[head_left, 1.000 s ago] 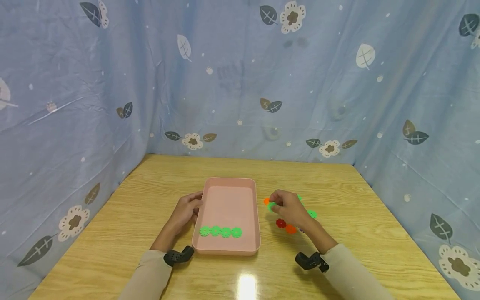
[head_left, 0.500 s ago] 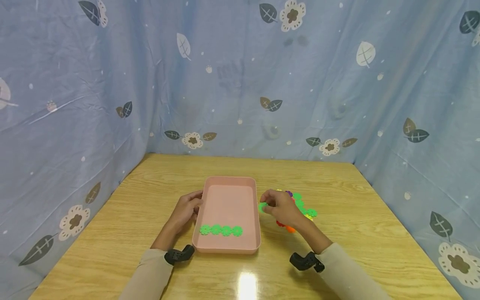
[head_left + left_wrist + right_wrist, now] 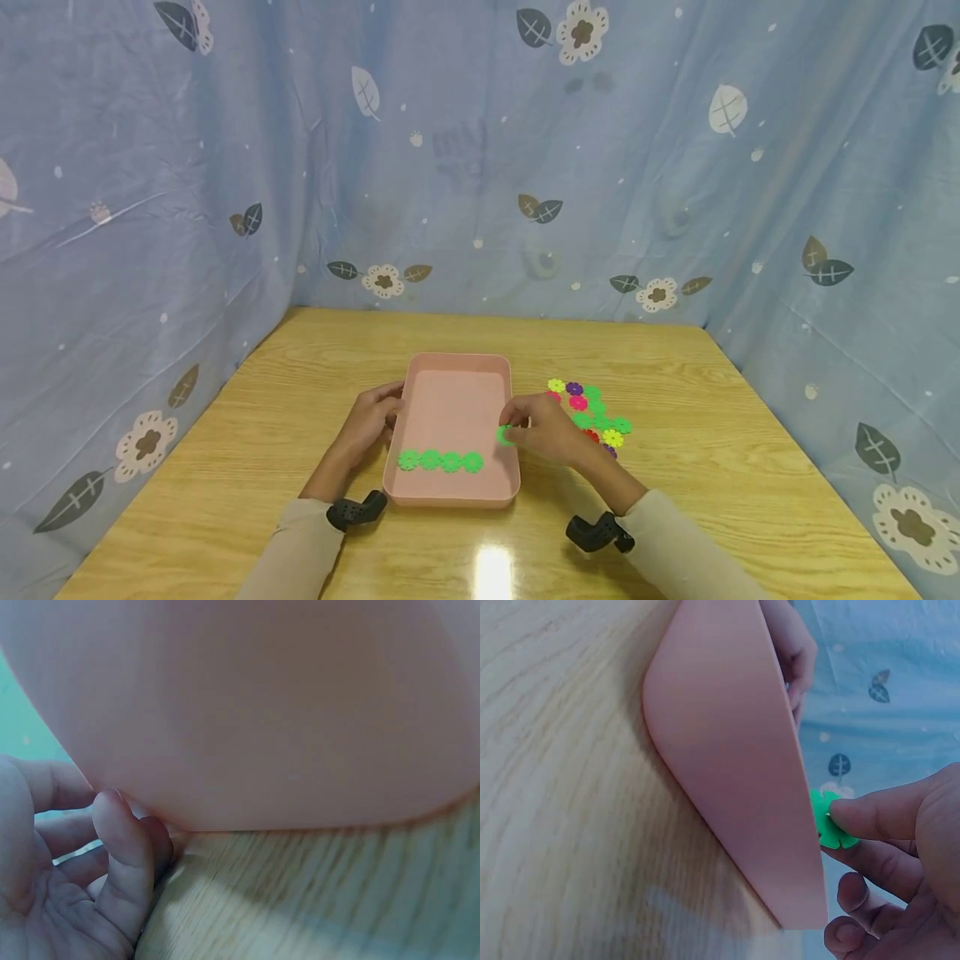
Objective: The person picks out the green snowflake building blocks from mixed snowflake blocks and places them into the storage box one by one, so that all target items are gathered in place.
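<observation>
A pink tray [image 3: 457, 400] lies on the table, with several green flower-shaped plastic pieces [image 3: 440, 461] in a row along its near end. My left hand [image 3: 371, 421] holds the tray's left wall; in the left wrist view its thumb [image 3: 124, 847] is against the tray's edge and some fingers are partly hidden. My right hand [image 3: 543, 429] pinches a green flower-shaped piece [image 3: 826, 819] between thumb and index finger, over the tray's right rim. The other fingers of that hand are curled.
Right of the tray, several loose flower-shaped pieces [image 3: 596, 408] in green, yellow, pink, red and purple lie on the wooden table [image 3: 660, 367], partly behind my right hand. A blue patterned curtain [image 3: 480, 167] encloses the back and sides.
My right hand has moved left from the loose pieces to the tray's right rim, carrying the green flower-shaped piece. The left hand and tray have stayed put.
</observation>
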### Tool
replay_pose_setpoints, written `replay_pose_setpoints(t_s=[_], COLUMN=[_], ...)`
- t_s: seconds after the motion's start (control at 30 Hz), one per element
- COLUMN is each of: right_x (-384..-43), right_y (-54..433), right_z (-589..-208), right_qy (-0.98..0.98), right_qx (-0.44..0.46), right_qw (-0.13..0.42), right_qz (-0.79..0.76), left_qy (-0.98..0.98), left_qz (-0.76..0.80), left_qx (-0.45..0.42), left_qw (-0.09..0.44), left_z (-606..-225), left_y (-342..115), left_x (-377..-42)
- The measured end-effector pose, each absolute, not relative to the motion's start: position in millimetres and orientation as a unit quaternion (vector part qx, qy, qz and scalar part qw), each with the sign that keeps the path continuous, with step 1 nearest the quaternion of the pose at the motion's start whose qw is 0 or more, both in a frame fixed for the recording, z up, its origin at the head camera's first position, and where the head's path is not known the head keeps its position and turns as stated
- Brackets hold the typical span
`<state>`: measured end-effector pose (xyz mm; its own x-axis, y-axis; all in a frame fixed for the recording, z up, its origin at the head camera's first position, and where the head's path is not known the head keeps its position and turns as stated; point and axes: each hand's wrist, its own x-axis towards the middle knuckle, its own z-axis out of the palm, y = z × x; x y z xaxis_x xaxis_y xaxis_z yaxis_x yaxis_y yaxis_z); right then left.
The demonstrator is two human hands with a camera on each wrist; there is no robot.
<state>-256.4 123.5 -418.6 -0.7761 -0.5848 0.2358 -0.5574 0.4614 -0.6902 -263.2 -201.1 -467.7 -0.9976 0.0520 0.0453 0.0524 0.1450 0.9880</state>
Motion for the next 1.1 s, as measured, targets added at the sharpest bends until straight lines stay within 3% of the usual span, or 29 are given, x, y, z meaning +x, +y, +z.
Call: replay_pose_setpoints(t_s=[0.37, 0.77, 1.1], right_x=[-252, -254, -256], right_y=[111, 107, 102], right_z=[-425, -437, -441], right_qy=[0.865, 0.861, 0.867], right_qx=[-0.312, -0.326, -0.321], right_qw=[0.048, 0.043, 0.054], right_qz=[-0.391, -0.389, -0.377], left_qy=[-0.755, -0.751, -0.763], left_qz=[-0.654, -0.659, -0.645], left_qx=[-0.031, -0.036, -0.038], left_qw=[0.001, -0.008, -0.015], left_z=[-466, -465, -435], left_y=[-201, -201, -196], left_x=[-262, -264, -244])
